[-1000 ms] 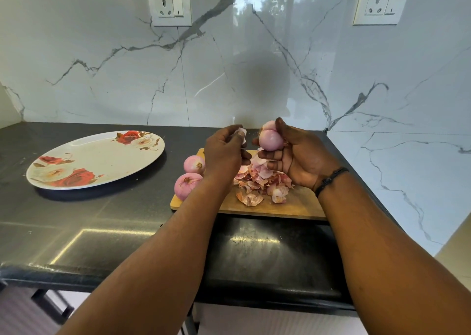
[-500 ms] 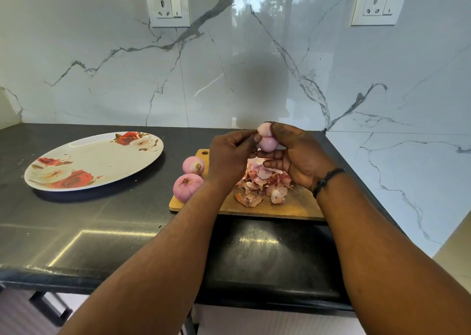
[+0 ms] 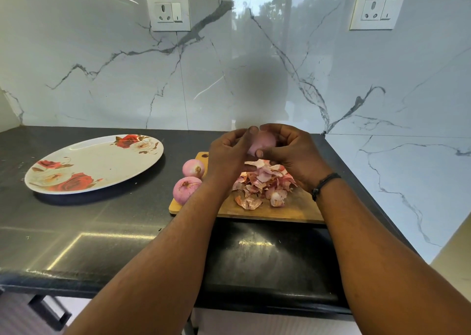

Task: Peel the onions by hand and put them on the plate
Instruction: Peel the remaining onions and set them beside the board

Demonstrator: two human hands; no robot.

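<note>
Both hands hold one pale pink onion (image 3: 265, 142) above the wooden cutting board (image 3: 293, 209). My left hand (image 3: 229, 153) curls round its left side, thumb tip on top. My right hand (image 3: 295, 153) cups its right side with fingers wrapped round it. Under the hands lies a heap of onion skins (image 3: 262, 184) on the board. Two more onions sit at the board's left end, one further back (image 3: 193, 167) and one nearer (image 3: 186, 189). The oval plate with red roses (image 3: 94, 164) lies to the left on the dark counter, with nothing on it.
The black counter (image 3: 114, 232) meets marble walls behind and to the right. Two wall sockets (image 3: 168, 11) (image 3: 377, 9) sit high on the back wall. The counter's front edge runs below my forearms.
My left hand, which held a piece of skin apart from the onion, has come back onto it. Both hands now enclose the onion, which sits slightly lower.
</note>
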